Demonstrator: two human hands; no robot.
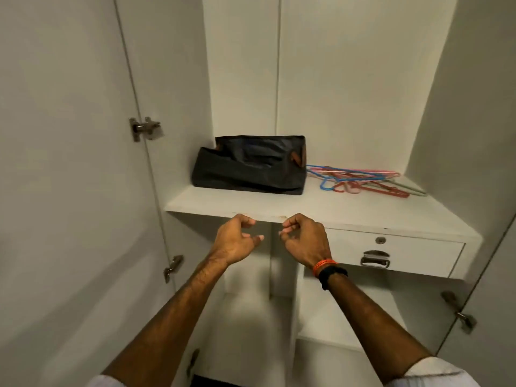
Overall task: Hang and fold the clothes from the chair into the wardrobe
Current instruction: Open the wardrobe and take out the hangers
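Observation:
I face an open white wardrobe. On its shelf [321,210] lies a dark folded garment [248,169] at the back left. A heap of coloured hangers [360,181], pink, blue and red, lies to its right. My left hand [237,238] and my right hand [304,238] hover side by side just in front of the shelf's front edge, below the garment. Both hands have loosely curled fingers with nothing in them. The chair and other clothes are out of view.
A white drawer [391,252] with a metal handle and a lock sits under the shelf on the right. Open wardrobe doors stand at the left [69,177] and right [499,275], with metal hinges. Lower compartments show below the shelf.

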